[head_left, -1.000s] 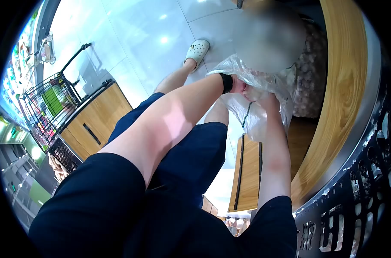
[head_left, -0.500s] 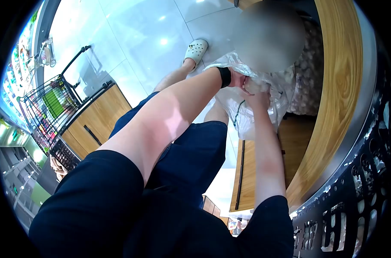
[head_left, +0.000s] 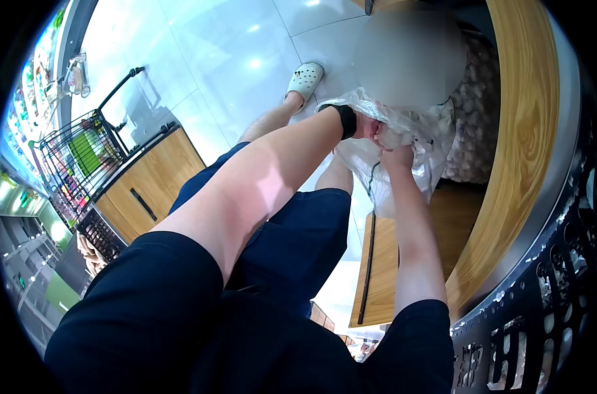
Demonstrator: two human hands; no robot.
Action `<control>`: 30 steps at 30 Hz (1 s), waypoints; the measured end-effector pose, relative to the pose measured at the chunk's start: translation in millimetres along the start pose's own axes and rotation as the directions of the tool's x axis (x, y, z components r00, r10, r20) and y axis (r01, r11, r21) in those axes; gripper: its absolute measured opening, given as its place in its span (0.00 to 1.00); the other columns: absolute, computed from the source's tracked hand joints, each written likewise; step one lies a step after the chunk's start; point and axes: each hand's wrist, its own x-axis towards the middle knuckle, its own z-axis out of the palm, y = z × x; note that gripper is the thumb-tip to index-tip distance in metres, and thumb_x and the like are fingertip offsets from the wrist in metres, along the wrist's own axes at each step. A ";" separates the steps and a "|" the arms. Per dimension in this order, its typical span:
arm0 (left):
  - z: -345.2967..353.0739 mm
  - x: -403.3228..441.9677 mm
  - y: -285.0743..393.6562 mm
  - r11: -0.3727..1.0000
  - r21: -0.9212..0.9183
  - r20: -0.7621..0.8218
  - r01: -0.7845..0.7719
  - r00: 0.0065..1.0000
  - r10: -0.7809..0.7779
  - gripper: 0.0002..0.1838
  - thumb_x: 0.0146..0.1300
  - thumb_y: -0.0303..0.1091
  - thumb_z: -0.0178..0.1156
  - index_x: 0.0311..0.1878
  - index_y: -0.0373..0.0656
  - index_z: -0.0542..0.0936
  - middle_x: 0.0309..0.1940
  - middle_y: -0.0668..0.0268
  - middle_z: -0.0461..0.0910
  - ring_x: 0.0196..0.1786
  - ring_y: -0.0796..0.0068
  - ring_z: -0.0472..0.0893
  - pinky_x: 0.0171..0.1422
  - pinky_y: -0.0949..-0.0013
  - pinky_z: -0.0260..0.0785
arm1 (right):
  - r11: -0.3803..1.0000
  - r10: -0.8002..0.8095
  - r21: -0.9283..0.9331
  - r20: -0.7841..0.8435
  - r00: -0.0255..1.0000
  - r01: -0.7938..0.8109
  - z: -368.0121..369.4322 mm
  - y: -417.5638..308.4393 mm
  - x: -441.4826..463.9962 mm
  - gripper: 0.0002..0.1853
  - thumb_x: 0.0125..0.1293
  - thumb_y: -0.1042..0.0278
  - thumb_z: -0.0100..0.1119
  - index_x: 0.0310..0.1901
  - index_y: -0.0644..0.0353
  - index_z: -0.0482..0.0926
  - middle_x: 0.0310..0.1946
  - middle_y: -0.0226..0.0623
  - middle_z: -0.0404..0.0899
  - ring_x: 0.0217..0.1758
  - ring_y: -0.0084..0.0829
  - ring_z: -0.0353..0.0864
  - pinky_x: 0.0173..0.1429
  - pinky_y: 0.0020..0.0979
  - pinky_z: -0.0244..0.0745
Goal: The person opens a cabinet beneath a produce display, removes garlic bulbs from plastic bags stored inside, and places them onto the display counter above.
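A clear plastic bag (head_left: 420,174) hangs gathered in front of an open wooden cabinet, around both of my hands. My left hand (head_left: 367,125), with a black band at its wrist, curls at the bag's upper edge and is closed on the plastic. Just beside it, my right hand (head_left: 398,159) is closed on bunched whitish plastic; its fingertips are partly hidden. A dark green strip runs down the bag's side. Behind the bag, a net sack (head_left: 472,148) full of pale round pieces, which look like garlic bulbs, stands against the cabinet.
A wooden counter edge (head_left: 518,138) curves along the right, above a black perforated crate (head_left: 508,348). An open cabinet door (head_left: 377,269) stands below the bag. At left are a shopping cart (head_left: 81,157) and a wooden cabinet (head_left: 150,187). A blurred patch covers the upper middle.
The whole view has shifted slightly right and down. My hands stay together at the bag, with the right hand's fingers drawn in a little closer to the left.
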 end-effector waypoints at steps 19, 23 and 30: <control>-21.8 -26.5 24.1 0.947 0.247 0.024 -0.204 0.979 0.205 0.22 0.69 0.48 0.53 0.59 0.45 0.75 0.51 0.65 0.79 0.56 0.71 0.76 0.61 0.52 0.70 | 0.975 0.016 -0.222 0.182 0.983 0.025 83.8 45.0 31.9 0.16 0.62 0.56 0.56 0.42 0.58 0.85 0.40 0.42 0.86 0.38 0.42 0.86 0.35 0.49 0.80; -51.5 -45.7 32.0 -0.509 0.830 0.196 0.229 0.734 0.651 0.22 0.70 0.48 0.53 0.60 0.45 0.75 0.51 0.65 0.79 0.56 0.72 0.76 0.62 0.51 0.71 | 0.998 0.068 -0.024 0.098 0.993 -0.066 15.4 11.6 7.8 0.18 0.64 0.55 0.55 0.48 0.58 0.81 0.43 0.44 0.84 0.42 0.43 0.85 0.39 0.49 0.80; -99.8 -81.0 56.4 -0.610 -0.668 0.396 0.427 0.898 0.194 0.22 0.71 0.48 0.49 0.55 0.40 0.78 0.50 0.64 0.80 0.56 0.70 0.78 0.65 0.64 0.68 | 0.962 0.155 -0.254 0.191 0.969 -0.104 -6.0 -4.8 13.4 0.22 0.68 0.53 0.52 0.59 0.55 0.73 0.47 0.47 0.81 0.48 0.44 0.83 0.49 0.46 0.80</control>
